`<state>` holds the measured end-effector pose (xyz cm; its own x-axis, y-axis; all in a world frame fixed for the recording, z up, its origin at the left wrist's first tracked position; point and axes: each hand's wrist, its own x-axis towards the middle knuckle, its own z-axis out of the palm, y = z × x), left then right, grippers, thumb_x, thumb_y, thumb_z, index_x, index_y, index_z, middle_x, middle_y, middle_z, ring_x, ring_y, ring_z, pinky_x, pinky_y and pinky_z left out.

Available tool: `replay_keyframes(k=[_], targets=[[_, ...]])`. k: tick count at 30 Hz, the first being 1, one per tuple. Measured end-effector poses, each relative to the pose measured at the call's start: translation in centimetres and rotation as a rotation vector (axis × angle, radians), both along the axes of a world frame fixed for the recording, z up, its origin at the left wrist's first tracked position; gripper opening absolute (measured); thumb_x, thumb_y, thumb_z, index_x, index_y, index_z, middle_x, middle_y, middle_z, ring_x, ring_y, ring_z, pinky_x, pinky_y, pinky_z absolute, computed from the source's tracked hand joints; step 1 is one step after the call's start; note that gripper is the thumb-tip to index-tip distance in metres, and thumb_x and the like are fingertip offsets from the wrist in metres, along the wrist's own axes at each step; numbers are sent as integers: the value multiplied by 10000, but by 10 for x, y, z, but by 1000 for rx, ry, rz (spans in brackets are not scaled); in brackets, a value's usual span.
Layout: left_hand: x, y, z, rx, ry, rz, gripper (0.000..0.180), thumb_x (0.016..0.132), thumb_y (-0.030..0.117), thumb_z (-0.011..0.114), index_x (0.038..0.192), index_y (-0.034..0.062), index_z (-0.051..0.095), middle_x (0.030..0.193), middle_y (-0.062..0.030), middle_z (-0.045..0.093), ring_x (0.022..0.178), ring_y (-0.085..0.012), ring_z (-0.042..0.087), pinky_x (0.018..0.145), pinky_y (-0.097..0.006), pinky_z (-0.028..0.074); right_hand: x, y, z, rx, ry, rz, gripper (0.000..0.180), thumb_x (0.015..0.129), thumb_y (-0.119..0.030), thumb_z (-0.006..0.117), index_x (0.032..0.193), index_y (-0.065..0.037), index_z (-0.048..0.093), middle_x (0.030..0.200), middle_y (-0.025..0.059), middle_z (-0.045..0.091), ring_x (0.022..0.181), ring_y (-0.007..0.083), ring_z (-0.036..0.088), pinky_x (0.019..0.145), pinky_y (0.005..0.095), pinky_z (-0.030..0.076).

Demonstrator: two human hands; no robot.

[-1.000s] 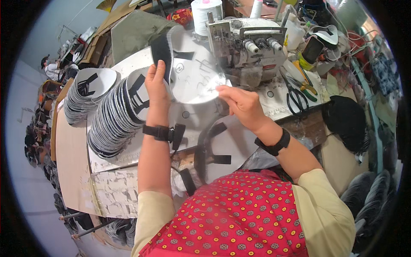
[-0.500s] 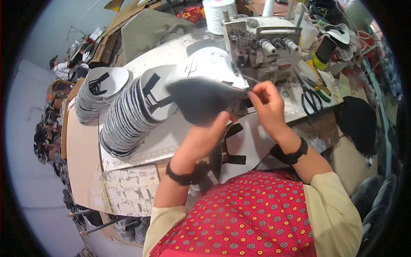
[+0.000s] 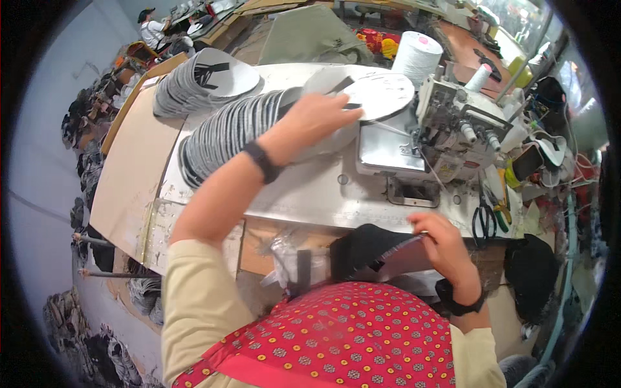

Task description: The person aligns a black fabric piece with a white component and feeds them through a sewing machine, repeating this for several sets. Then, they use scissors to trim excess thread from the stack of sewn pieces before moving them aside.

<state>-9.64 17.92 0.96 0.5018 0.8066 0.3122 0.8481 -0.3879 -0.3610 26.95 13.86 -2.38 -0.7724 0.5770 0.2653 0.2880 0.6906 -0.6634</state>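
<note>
My left hand [image 3: 317, 119] reaches over the right end of a long row of nested grey fabric pieces [image 3: 226, 132]. Its fingers are stretched out at the edge of a white rounded piece [image 3: 381, 94] with dark marks; whether they touch it I cannot tell. Low in front of my apron, my right hand [image 3: 443, 242] pinches the edge of a curved fabric piece [image 3: 369, 249], black on one face and grey on the other. To the right of the white piece stands a sewing machine [image 3: 456, 129], its metal plate [image 3: 391, 149] bare.
A second nested stack [image 3: 187, 87] stands at the far left of the white tabletop [image 3: 291, 197]. Scissors [image 3: 484, 220] and pliers [image 3: 501, 210] lie by the right edge. A thread cone [image 3: 417, 57] stands behind the machine. Another person [image 3: 152, 31] sits in the far background.
The black-and-grey piece has come down from beside the machine to my lap, in my right hand. My left hand has left it and moved up to the white piece. The view has shifted.
</note>
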Motion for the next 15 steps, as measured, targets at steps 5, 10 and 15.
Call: replay_keyframes(k=[5,10,15], targets=[[22,-65,-39,-115,275,429,542,841,197,637,1368,159,516,893,-27,606,663,-149,630,518,-276,454,32,15,51,-234,320,-338,139,841,58,603,876,-53,526,779,-10,521,897,116,646,759,264,527],[15,-55,-56,-398,315,640,524,876,229,603,1387,126,545,834,-32,648,730,-173,641,600,-319,481,-20,50,51,-1004,462,-265,226,929,-25,570,1150,-4,612,964,33,652,869,102,641,755,254,538],[26,-44,-44,-152,-611,242,233,892,262,658,1004,64,708,768,-96,698,757,-323,677,709,-424,530,-14,85,0,-1885,866,375,389,948,-38,556,1315,87,533,1187,204,643,615,40,504,587,205,477]])
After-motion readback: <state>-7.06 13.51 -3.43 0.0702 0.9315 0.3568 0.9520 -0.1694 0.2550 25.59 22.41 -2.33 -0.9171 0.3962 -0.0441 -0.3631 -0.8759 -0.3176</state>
